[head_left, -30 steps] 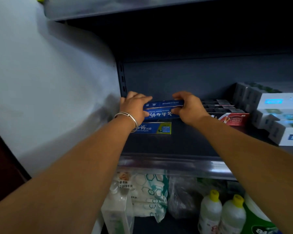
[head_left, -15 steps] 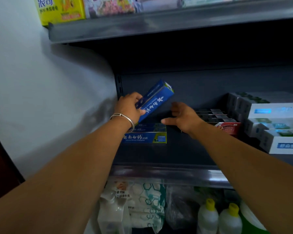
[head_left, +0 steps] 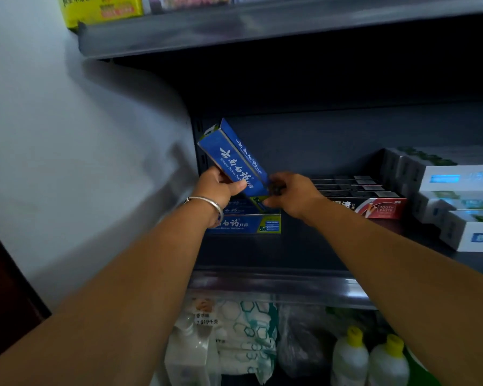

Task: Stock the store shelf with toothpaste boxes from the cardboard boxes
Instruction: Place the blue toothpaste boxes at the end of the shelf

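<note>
A blue toothpaste box (head_left: 236, 158) stands tilted, its upper end leaning up and left near the shelf's left upright. My left hand (head_left: 218, 188), with a silver bangle on its wrist, grips the box at its lower half. My right hand (head_left: 289, 195) has curled fingers pinching the box's bottom right end. Under both hands, more blue toothpaste boxes (head_left: 246, 224) lie flat in a short stack on the dark shelf (head_left: 262, 254). The cardboard boxes are out of view.
Black and red toothpaste boxes (head_left: 368, 207) lie in a row right of my hands. White boxes (head_left: 457, 196) are stacked at the far right. The upper shelf (head_left: 262, 26) carries a yellow package (head_left: 101, 8). Bottles (head_left: 349, 355) and bagged goods (head_left: 243, 335) fill the shelf below.
The held blue box swung from leaning up-right to leaning up-left. My right hand moved from an open pose beside it onto its lower end. The view shifted slightly.
</note>
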`<state>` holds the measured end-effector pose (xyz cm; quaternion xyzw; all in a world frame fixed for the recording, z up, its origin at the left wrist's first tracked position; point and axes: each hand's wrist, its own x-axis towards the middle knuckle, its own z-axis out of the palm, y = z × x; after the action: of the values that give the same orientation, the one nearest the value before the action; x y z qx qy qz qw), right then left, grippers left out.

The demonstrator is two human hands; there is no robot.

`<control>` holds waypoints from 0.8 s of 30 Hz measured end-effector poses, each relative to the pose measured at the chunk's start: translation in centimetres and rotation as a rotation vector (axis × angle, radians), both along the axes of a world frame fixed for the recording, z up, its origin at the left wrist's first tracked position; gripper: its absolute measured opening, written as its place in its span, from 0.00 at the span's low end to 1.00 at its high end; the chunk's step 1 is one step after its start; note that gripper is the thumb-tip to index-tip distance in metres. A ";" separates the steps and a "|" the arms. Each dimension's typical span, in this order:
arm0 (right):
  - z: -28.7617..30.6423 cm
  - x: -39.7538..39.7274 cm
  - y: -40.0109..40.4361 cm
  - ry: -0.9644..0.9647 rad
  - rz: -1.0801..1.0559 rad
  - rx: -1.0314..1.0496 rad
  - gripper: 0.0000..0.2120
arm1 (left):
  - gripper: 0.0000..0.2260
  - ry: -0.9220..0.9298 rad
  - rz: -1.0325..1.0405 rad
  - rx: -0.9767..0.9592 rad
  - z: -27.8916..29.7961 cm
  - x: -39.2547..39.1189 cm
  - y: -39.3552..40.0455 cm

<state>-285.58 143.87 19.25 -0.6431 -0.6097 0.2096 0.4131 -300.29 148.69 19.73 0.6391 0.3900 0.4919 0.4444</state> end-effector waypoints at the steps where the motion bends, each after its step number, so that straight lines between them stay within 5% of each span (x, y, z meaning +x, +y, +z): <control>1: -0.1 0.0 0.1 -0.021 -0.018 0.007 0.23 | 0.16 -0.013 -0.011 -0.021 -0.2 0.0 0.0; 10: -0.3 0.7 0.7 -0.229 -0.127 0.115 0.22 | 0.15 -0.087 0.039 -0.058 -0.3 -1.1 0.9; 15: -0.5 1.3 0.8 -0.340 -0.185 0.129 0.19 | 0.41 -0.136 0.150 -0.026 -0.4 -2.3 2.1; 20: -0.5 1.4 0.2 -0.391 -0.169 0.125 0.16 | 0.28 0.080 0.225 0.032 0.1 -2.5 1.1; 24: 0.0 1.4 -0.8 -0.396 -0.141 0.127 0.24 | 0.23 0.156 0.273 0.028 0.3 -2.9 0.8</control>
<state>-284.23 143.03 19.24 -0.6855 -0.6444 0.0106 0.3387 -303.20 149.51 20.02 0.6223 0.4997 0.5022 0.3327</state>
